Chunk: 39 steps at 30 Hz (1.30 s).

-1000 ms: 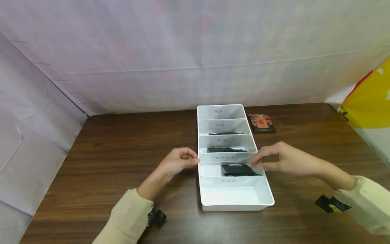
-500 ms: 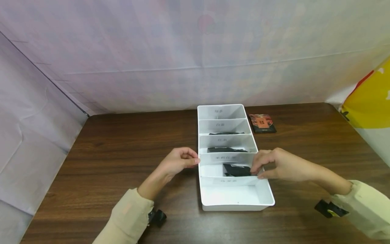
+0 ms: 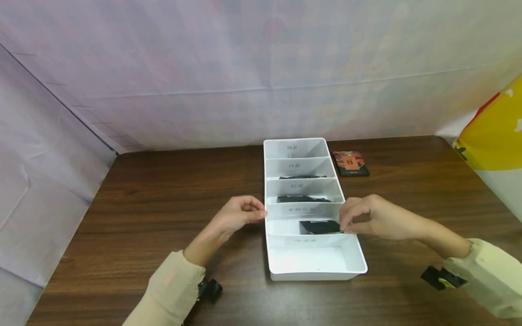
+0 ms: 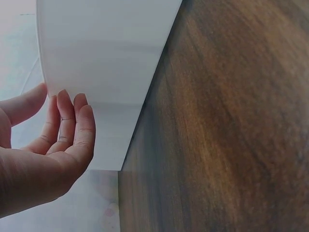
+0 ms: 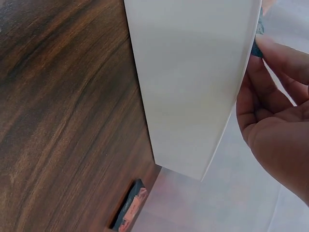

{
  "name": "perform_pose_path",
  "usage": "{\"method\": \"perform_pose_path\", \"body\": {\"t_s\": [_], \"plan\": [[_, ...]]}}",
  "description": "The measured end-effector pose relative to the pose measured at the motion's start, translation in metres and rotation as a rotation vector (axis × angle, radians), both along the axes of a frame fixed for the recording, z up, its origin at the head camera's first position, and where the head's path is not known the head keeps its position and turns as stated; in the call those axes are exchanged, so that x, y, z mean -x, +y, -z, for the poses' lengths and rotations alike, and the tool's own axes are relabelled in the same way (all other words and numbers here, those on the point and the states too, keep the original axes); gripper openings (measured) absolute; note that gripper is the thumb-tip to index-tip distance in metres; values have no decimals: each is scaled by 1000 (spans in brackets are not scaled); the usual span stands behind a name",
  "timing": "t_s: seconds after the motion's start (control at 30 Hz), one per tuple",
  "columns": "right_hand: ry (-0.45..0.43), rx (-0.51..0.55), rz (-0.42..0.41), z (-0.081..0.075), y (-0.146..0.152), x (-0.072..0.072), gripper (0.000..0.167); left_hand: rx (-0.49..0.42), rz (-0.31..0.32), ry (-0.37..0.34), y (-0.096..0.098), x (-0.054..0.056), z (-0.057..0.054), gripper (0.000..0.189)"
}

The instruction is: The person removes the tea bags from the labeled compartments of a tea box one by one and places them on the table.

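A long white divided box (image 3: 310, 276) stands on the table with printed labels on its partitions. My left hand (image 3: 240, 215) holds its left rim; in the left wrist view that hand (image 4: 55, 140) has its thumb at the rim and its fingers curled by the outer wall. Over the right rim, my right hand (image 3: 373, 217) pinches the right end of a flat black packet (image 3: 320, 227) in the second compartment from the front. Only a dark corner of the packet (image 5: 257, 48) shows between thumb and fingers in the right wrist view.
More black packets lie in the third compartment (image 3: 303, 198) and the fourth compartment (image 3: 302, 177) from the front. A black packet with a red-orange label (image 3: 351, 164) lies on the wooden table (image 3: 183, 181) right of the box. A pale curtain (image 3: 253, 90) hangs behind.
My right hand has reached into the second compartment, taken the black packet by its right end, and risen slightly; the packet now lies straighter. My left hand has stayed at the rim.
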State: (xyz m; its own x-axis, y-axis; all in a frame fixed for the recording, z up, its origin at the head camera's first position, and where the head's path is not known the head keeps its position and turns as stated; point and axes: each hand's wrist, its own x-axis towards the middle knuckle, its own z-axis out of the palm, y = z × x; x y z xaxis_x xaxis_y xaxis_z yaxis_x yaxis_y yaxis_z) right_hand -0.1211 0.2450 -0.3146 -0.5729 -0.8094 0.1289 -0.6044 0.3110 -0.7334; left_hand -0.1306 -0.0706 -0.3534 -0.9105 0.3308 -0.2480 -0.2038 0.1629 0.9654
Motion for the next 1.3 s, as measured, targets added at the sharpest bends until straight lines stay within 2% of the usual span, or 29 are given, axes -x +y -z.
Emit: {"method": "perform_pose_path", "body": {"t_s": [0.23, 0.43, 0.53, 0.87, 1.0, 1.13, 1.3], "plan": [[-4, 25, -16, -4, -2, -1, 17, 4, 0, -7, 0, 1, 0, 11], [10, 13, -27, -21, -2, 2, 20, 10, 2, -8, 0, 2, 0, 12], [55, 10, -27, -34, -3, 3, 22, 9, 3, -4, 0, 1, 0, 12], [245, -31, 67, -78, 2, 6, 35, -13, 3, -15, 0, 1, 2, 12], [331, -70, 143, -90, 13, 12, 37, -34, 7, -19, 0, 1, 2, 12], [374, -142, 297, -97, 29, 20, 33, -44, 8, -24, 1, 2, 3, 12], [321, -243, 483, -94, 53, 35, 22, -39, 6, -28, 1, 2, 4, 12]]}}
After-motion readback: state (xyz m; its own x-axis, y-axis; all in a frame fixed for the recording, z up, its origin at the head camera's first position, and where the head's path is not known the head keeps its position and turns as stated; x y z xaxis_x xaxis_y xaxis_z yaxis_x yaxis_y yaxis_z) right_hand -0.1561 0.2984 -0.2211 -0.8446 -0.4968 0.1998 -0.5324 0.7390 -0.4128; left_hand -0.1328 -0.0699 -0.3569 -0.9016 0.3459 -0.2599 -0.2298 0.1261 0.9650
